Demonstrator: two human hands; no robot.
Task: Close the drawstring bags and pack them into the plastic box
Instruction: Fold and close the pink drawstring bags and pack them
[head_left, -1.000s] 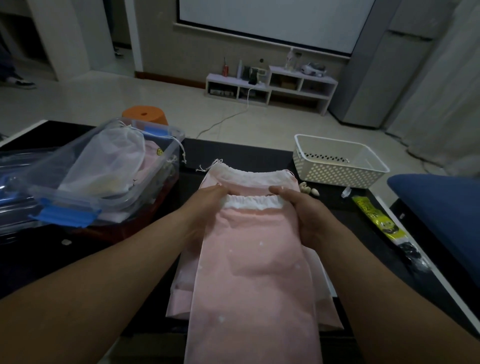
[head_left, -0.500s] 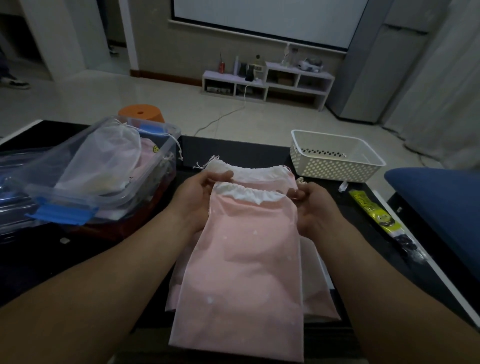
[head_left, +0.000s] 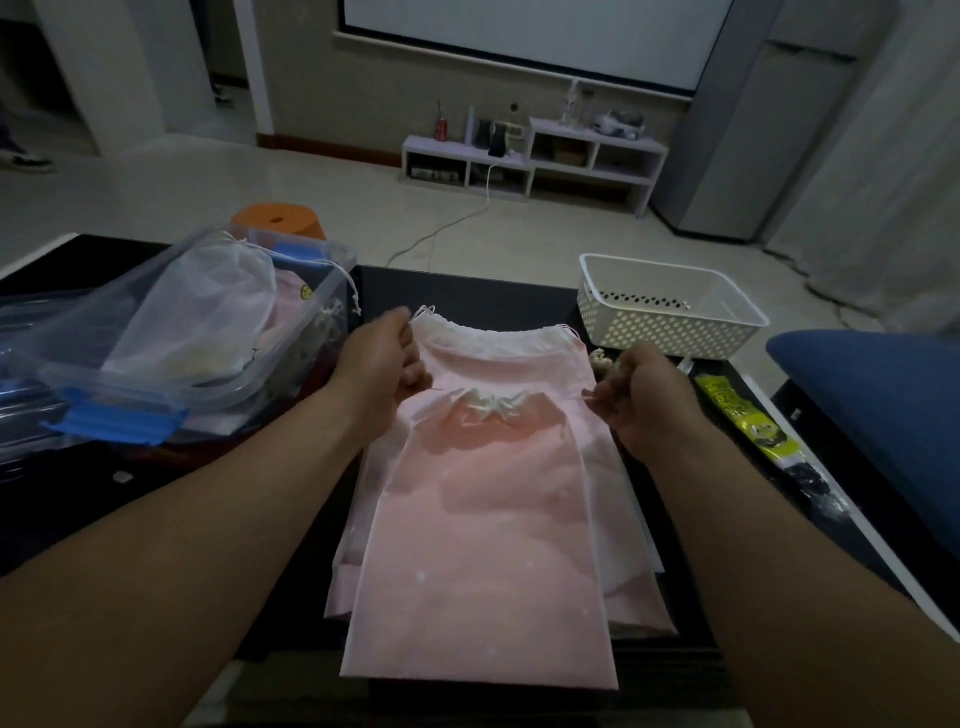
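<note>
Pink fabric drawstring bag, one, lies cinched atop a pile of similar bags on the dark tabletop. I see two hands, left hand and right hand, each pinching one white cord. One clear plastic box sits left.

Two bare forearms are reaching forward from the lower corners of the view, angling inward toward each other. The left hand is turning its back upward, with fingers curling under and thumb side facing the right. The right hand is mirroring it, knuckles up and fingers tucking in. Both hands are sitting level and well apart, each pinching an end of thin white drawstring cord between thumb and curled fingers.
</note>
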